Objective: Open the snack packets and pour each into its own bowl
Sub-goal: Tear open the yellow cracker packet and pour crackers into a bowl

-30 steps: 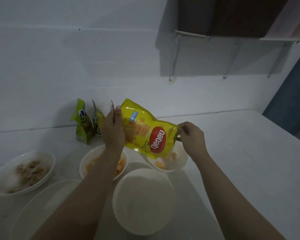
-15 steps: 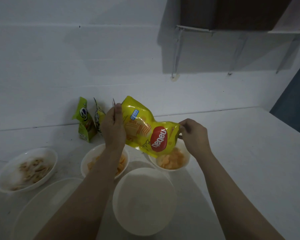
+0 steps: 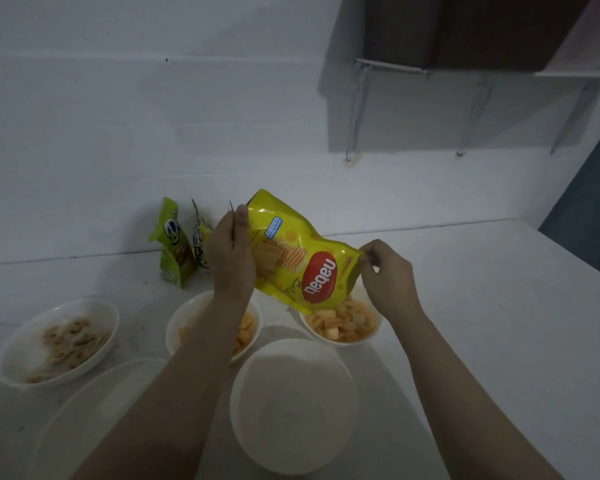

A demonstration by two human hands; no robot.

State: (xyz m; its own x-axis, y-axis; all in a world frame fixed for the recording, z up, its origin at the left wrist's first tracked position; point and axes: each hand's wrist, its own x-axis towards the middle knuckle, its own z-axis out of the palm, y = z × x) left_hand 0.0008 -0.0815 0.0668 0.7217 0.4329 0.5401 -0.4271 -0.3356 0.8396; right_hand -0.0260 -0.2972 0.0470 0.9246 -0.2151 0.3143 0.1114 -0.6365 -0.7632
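A yellow snack packet [image 3: 302,258] with a red oval logo hangs upside down and tilted over the far right bowl [image 3: 374,336]. My left hand [image 3: 231,258] grips its raised bottom end. My right hand [image 3: 387,271] pinches the lower corner by the opening. Round orange snacks fill that bowl under the packet's mouth. To its left, a second bowl [image 3: 181,323] holds orange pieces, partly hidden by my left forearm. Another bowl [image 3: 108,313] at far left holds pale brown snacks. A white bowl [image 3: 293,407] with nothing in it sits nearest me.
Two green packets [image 3: 174,244] and a further one [image 3: 200,237] stand against the white wall behind the bowls. A large shallow dish [image 3: 84,417] lies at the lower left. A shelf on brackets [image 3: 430,69] hangs above right. The white tabletop stretches to the right.
More orange snacks have dropped from the yellow packet into the far right bowl, which has filled up. Both hands keep their hold on the packet with little movement.
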